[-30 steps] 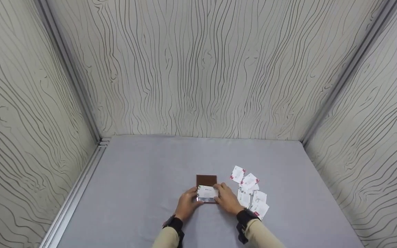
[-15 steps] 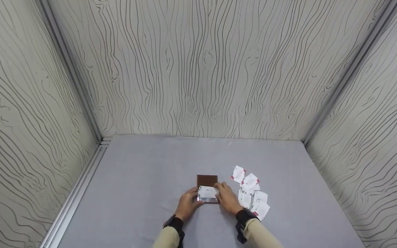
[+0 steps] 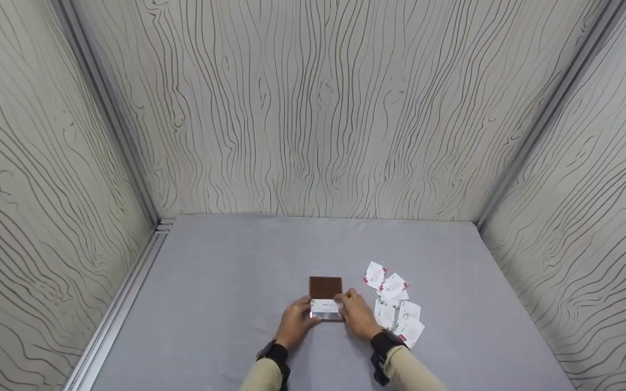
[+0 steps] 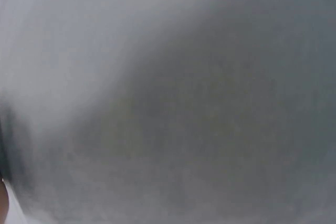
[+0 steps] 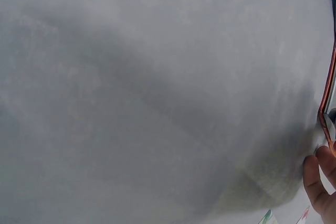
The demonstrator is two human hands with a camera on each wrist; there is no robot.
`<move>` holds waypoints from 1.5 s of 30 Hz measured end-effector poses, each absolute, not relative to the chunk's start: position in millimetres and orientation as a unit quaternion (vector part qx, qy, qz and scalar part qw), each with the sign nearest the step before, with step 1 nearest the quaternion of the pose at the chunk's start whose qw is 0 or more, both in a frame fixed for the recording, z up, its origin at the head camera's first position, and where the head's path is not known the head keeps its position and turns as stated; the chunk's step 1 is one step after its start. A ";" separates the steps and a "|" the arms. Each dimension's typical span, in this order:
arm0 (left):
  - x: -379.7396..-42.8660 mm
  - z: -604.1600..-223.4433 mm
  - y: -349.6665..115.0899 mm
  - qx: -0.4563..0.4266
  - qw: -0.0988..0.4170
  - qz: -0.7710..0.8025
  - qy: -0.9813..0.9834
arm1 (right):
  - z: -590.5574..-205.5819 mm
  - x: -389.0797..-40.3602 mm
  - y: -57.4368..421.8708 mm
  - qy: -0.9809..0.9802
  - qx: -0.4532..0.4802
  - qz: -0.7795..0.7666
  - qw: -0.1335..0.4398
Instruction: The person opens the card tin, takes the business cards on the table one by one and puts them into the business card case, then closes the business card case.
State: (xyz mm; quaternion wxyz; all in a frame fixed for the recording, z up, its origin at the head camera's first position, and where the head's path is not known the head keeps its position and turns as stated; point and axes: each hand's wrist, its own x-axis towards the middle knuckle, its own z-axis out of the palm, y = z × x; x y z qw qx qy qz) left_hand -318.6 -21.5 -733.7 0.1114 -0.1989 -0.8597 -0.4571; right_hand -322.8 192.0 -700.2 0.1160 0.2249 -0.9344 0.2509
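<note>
A brown card holder (image 3: 325, 287) lies opened out on the grey cloth in the head view, its far flap bare. Over its near half is a white printed card (image 3: 323, 305), with a shiny clear strip below it. My left hand (image 3: 294, 321) grips the holder's near half at the left edge, thumb at the front corner. On the other side my right hand (image 3: 358, 315) pinches the card's right end. In the right wrist view, fingers (image 5: 314, 179) of that hand show beside the holder's brown edge (image 5: 328, 85). The left wrist view shows mostly cloth.
Several white cards with red and green prints, among them a red-cornered card (image 3: 374, 275), lie loosely overlapping to the right of the right hand. Grey cloth (image 3: 226, 271) covers the table. Wood-patterned panels (image 3: 313, 108) stand at the back and both sides.
The white card has slid toward the person, down over the holder's near half, so more of the brown flap shows. The right fingers moved slightly with it; the left hand stayed put.
</note>
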 end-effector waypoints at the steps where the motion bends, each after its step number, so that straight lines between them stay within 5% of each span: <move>1: -318.8 -734.5 -21.6 -0.197 0.110 -0.457 -0.860 | -700.3 -322.8 192.0 -0.935 0.226 0.249 0.117; 22: -320.5 -740.0 -20.4 -0.211 0.131 -0.457 -0.854 | -699.9 -318.5 200.5 -0.932 0.241 0.251 0.104; 34: -318.4 -736.2 -21.5 -0.211 0.125 -0.450 -0.859 | -702.2 -314.8 233.4 -0.930 0.222 0.242 0.167; 45: -319.3 -736.9 -20.5 -0.208 0.127 -0.446 -0.861 | -700.3 -311.7 249.1 -0.939 0.212 0.221 0.159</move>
